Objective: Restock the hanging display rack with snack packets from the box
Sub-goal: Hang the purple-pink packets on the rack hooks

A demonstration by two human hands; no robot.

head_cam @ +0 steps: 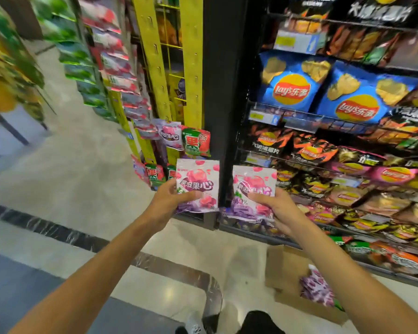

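1. While both arms reach forward, the left hand (pixel 165 201) pinches a pink-and-purple snack packet (pixel 198 184) upright by its lower left edge, thumb across the front.
2. Beside it, the right hand (pixel 279 210) grips a second packet (pixel 252 186) of the same kind, thumb on its face and fingers curled behind; further packets seem stacked behind it, though how many cannot be told.
3. Both packets are held just in front of the yellow hanging rack (pixel 191 68), below the green and pink packets (pixel 194 142) already hanging near its foot.
4. On the floor by the right forearm sits an open cardboard box (pixel 285 271) with purple packets (pixel 316 285) in it; the arm hides part of it.
5. To the right, black shelves (pixel 299 114) carry blue crisp bags (pixel 292 85) and darker bags below.
6. On the left, the aisle shelves (pixel 10 68) are blurred and their goods cannot be made out.
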